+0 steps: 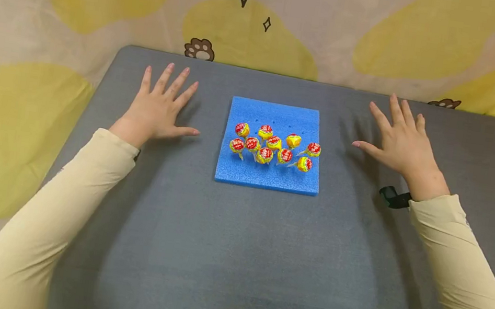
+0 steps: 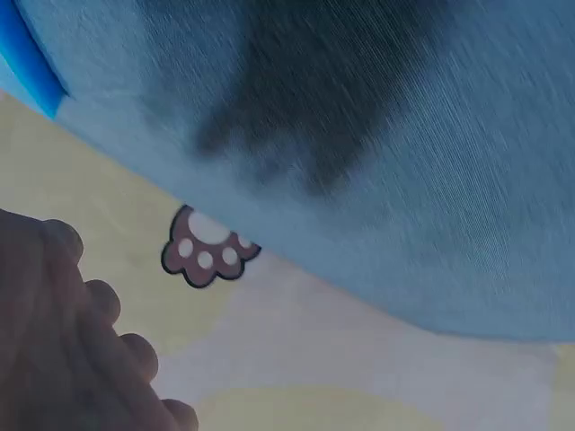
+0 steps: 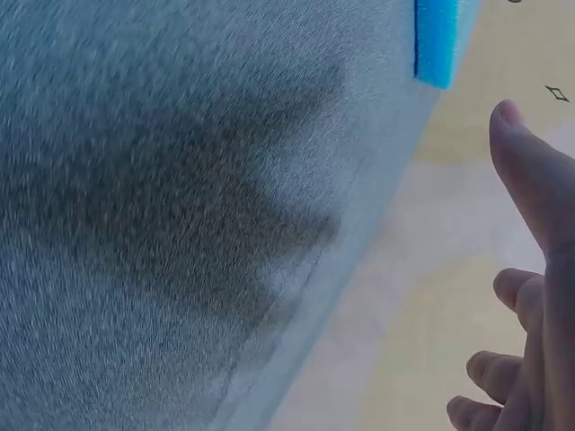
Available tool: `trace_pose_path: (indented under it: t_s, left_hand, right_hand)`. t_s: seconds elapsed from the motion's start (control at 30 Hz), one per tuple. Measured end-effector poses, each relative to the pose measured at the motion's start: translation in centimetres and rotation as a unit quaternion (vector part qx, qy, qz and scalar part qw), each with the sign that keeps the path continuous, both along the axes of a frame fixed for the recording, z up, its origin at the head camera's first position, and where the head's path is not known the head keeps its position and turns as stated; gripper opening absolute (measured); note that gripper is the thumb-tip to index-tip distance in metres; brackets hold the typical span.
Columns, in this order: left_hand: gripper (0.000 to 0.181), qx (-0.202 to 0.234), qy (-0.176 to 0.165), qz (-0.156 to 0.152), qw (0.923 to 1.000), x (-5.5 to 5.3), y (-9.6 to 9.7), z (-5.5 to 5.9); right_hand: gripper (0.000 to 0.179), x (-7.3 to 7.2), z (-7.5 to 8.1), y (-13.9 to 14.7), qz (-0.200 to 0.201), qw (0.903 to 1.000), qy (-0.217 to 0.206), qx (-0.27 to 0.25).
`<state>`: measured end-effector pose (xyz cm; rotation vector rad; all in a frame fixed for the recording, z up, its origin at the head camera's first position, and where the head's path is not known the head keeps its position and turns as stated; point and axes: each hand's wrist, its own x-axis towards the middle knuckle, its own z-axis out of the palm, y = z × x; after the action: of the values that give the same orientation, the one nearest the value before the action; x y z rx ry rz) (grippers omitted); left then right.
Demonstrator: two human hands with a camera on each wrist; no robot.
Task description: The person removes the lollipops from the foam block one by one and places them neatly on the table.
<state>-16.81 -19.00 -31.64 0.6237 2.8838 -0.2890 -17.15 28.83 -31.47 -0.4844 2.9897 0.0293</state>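
Observation:
Several lollipops (image 1: 264, 155) in red and yellow wrappers stand with their sticks in a blue foam board (image 1: 268, 178), some of them leaning to the right. To the board's left, my left hand (image 1: 157, 110) is held over the table with its fingers straight and spread, holding nothing. My right hand (image 1: 403, 144) is likewise spread and free of anything, off to the right of the board. Small holes show in the foam behind the lollipops. In the right wrist view the thumb (image 3: 530, 171) stands apart from the fingers, and an edge of the blue board (image 3: 436, 40) shows.
The grey table (image 1: 251, 260) has rounded far corners. Behind it hangs a pale cloth (image 1: 334, 8) with yellow patches, paw prints and star shapes. A dark strap (image 1: 395, 197) sits at the right wrist. Both hands cast shadows on the tabletop.

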Motion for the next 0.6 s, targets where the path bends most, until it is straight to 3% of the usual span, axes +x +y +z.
trace_pose_path:
  t_s: [0.27,0.6]
  left_hand:
    - [0.101,0.053,-0.018,0.015,0.9983,1.3,2.2,-1.2]
    - [0.103,0.146,-0.066,0.037,0.9864,3.8,4.9,-1.8]
  right_hand:
    - [0.083,1.0,-0.1,-0.7,0.005,0.9943,0.029,-0.103]
    - [0.067,2.9,0.1,-3.5,0.019,0.9651,0.066,-0.253]
